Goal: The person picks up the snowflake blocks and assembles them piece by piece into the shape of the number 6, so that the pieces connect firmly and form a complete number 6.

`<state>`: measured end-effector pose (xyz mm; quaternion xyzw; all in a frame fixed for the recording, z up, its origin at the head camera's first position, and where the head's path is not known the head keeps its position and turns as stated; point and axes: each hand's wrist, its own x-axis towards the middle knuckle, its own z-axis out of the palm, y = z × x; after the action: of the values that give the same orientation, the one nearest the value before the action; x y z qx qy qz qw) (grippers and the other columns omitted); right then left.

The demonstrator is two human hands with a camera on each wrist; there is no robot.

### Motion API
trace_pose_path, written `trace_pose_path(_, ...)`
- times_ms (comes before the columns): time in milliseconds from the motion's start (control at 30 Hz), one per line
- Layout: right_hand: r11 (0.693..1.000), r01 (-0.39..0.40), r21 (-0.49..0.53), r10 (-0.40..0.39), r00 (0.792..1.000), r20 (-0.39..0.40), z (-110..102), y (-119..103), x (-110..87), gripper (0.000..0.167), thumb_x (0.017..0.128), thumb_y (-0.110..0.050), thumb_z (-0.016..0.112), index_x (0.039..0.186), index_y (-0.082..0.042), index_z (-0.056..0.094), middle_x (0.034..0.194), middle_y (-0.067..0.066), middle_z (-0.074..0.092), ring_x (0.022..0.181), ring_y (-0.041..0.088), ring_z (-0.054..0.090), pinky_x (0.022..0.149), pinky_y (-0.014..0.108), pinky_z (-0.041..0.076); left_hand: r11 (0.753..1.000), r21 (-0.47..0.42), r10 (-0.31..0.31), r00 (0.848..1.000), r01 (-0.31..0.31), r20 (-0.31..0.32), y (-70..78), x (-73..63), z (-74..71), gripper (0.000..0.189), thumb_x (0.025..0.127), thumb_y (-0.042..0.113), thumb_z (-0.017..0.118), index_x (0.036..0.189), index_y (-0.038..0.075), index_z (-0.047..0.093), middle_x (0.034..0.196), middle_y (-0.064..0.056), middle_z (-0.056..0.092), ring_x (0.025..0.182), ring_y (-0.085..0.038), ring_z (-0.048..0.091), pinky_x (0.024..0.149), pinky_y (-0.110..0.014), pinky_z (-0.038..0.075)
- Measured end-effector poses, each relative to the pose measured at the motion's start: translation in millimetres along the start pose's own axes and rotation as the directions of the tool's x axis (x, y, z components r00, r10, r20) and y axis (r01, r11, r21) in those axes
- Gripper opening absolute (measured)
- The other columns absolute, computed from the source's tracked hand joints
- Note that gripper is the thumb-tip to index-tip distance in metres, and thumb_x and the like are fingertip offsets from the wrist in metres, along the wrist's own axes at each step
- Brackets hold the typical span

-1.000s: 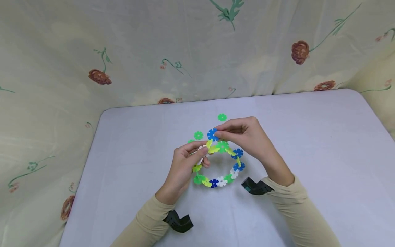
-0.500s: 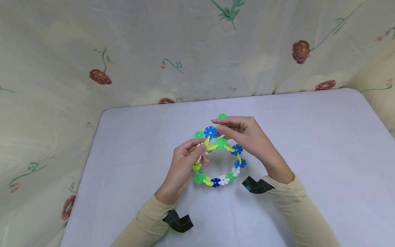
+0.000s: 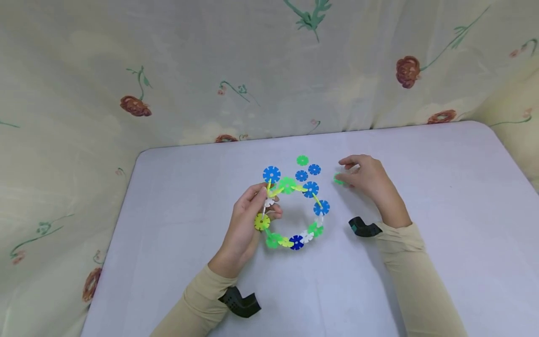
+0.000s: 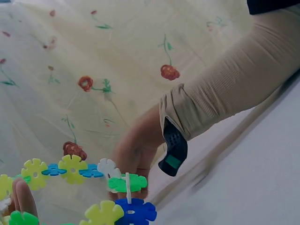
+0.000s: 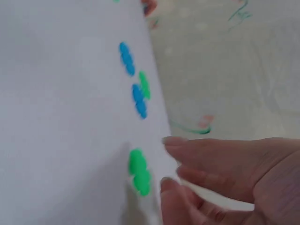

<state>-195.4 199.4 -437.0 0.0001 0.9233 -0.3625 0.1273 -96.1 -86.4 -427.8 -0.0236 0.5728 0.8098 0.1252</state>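
My left hand (image 3: 244,222) pinches a ring of linked notched plastic flower discs (image 3: 296,242) at its upper left, just above the table. The discs are green, yellow, white and blue. At the top left of the ring a light blue disc (image 3: 271,174) sticks outward, joined to a yellow one. My right hand (image 3: 366,178) is over the table to the right, thumb and fingers apart. A loose green disc (image 3: 338,178) is at its fingertips, partly hidden by the thumb. In the right wrist view this green disc (image 5: 139,172) lies on the table, with a gap to the fingers.
Two loose blue discs (image 3: 314,169) and a green disc (image 3: 302,160) lie on the white table (image 3: 168,224) behind the ring. A flower-patterned curtain (image 3: 269,70) hangs along the table's back and left edges. A black camera mount sits on each wrist.
My right hand has let go of the blue disc on the ring and moved right to the loose green disc. The ring has shifted slightly left, and loose blue discs have come into sight.
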Motion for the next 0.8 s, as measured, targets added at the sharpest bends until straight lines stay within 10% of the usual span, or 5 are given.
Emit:
trace_pose_path(267, 0.996, -0.054, -0.07, 0.056, 0.998, 0.021, 10.3, 17.6, 8.2, 0.041, 0.096, -0.023, 0.074, 0.129, -0.001, 0.065, 0.128, 0.022, 0.061, 0.101, 0.032, 0.057, 0.085, 0.043, 0.052, 0.999, -0.041, -0.009, 1.0, 0.009, -0.005, 0.4, 0.5, -1.6, 0.032, 0.113, 0.029, 0.04, 0.133, 0.007, 0.053, 0.101, -0.003, 0.057, 0.086, -0.013, 0.062, 0.082, -0.024, 0.061)
trace_pose_path(467, 0.999, -0.053, 0.0, 0.053, 0.998, 0.031, 11.0, 20.5, 10.2, 0.032, 0.094, -0.018, 0.076, 0.116, -0.001, 0.062, 0.113, 0.02, 0.066, 0.079, 0.02, 0.066, 0.069, 0.025, 0.054, 0.999, -0.048, -0.019, 1.0, 0.018, -0.008, 1.6, -0.2, -1.1, 0.032, 0.113, 0.028, 0.038, 0.132, 0.007, 0.053, 0.099, -0.004, 0.057, 0.081, -0.013, 0.063, 0.082, -0.025, 0.061)
trace_pose_path(667, 0.99, 0.051, 0.13, -0.057, 0.997, 0.047, 9.8, 18.0, 11.5, 0.027, 0.098, -0.014, 0.071, 0.119, -0.001, 0.063, 0.107, 0.019, 0.069, 0.076, 0.017, 0.071, 0.068, 0.022, 0.061, 1.0, -0.012, -0.025, 1.0, 0.025, -0.005, 0.7, -0.3, -1.9, 0.029, 0.113, 0.029, 0.037, 0.124, 0.009, 0.055, 0.092, 0.0, 0.061, 0.075, -0.013, 0.064, 0.078, -0.026, 0.06)
trace_pose_path(800, 0.932, 0.187, 0.311, -0.195, 0.981, -0.006, 7.5, 7.4, 7.2, 0.027, 0.1, -0.017, 0.07, 0.121, -0.001, 0.067, 0.107, 0.018, 0.074, 0.084, 0.019, 0.076, 0.073, 0.026, 0.065, 0.998, 0.018, -0.056, 0.998, 0.055, 0.028, 0.3, 0.2, -1.9, 0.03, 0.113, 0.032, 0.038, 0.119, 0.009, 0.056, 0.088, -0.001, 0.061, 0.073, -0.013, 0.064, 0.076, -0.027, 0.059)
